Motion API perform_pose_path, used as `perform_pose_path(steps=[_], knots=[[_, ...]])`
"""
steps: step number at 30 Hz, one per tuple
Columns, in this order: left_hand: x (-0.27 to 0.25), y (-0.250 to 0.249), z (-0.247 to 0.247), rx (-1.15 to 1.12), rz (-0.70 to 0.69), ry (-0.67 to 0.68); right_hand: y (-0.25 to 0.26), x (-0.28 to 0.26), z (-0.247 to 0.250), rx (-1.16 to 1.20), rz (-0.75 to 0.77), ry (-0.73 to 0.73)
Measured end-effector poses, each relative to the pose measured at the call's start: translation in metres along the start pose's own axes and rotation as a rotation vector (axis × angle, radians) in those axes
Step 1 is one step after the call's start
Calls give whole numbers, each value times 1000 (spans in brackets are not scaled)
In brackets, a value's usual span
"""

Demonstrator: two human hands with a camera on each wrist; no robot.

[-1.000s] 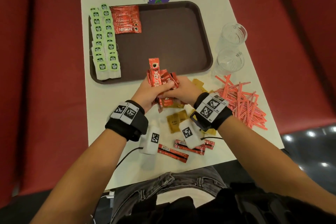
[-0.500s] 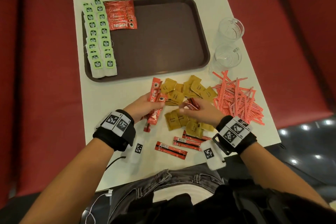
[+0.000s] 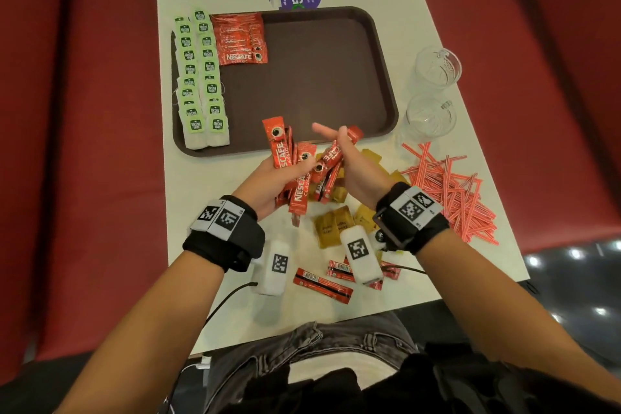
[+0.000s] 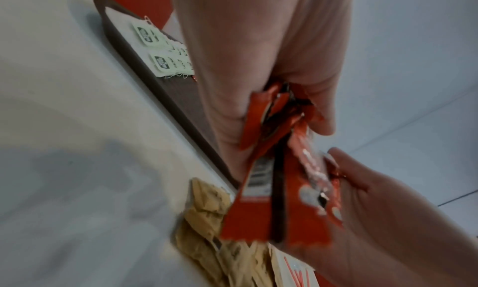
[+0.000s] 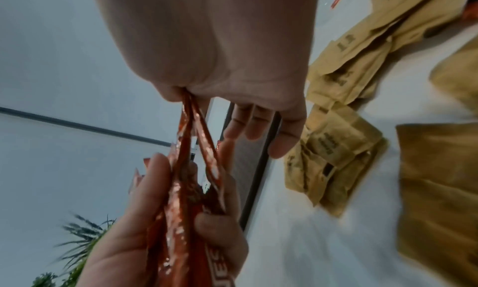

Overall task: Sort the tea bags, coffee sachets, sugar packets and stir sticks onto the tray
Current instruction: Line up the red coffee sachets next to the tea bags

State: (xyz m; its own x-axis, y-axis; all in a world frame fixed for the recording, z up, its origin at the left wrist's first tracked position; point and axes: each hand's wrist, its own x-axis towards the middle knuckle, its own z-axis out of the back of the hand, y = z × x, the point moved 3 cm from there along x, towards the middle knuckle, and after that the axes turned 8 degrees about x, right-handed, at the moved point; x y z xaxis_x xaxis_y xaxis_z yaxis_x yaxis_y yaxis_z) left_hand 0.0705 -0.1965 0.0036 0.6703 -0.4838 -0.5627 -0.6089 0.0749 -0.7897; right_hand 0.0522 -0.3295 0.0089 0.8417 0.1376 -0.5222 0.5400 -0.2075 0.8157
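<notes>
Both hands have risen off the bench and met: your left hand (image 3: 268, 178) grips the coffee sachets (image 3: 289, 158), your right hand (image 3: 356, 171) pinches more beside the tray (image 3: 386, 84). The loose, uneven bundle could slip and scatter.

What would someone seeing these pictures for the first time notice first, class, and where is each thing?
The red coffee sachets fanned between the left hand and right hand, just in front of the brown tray. Then two neat rows of green tea bags down the tray's left edge, and the red-striped stir sticks scattered on the table's right.
</notes>
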Motion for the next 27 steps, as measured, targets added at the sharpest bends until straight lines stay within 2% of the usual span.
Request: perform_pose_path(steps=[3, 8, 13, 17, 21, 27], knots=[[-2, -1, 3, 52, -23, 23, -1, 6, -9, -23, -9, 31], [-1, -2, 20, 98, -59, -139, 2, 17, -18, -11, 6, 74], [-1, -11, 49, 75, -81, -249, 23, 32, -11, 133, 138, -74], [-1, -17, 60, -20, -85, -283, 29, 47, -19, 291, 131, -91], [3, -21, 66, -71, -73, -321, 27, 56, -38, 122, 86, 19], [3, -33, 94, -59, -141, -468, 44, 75, -46, 121, 47, 29]])
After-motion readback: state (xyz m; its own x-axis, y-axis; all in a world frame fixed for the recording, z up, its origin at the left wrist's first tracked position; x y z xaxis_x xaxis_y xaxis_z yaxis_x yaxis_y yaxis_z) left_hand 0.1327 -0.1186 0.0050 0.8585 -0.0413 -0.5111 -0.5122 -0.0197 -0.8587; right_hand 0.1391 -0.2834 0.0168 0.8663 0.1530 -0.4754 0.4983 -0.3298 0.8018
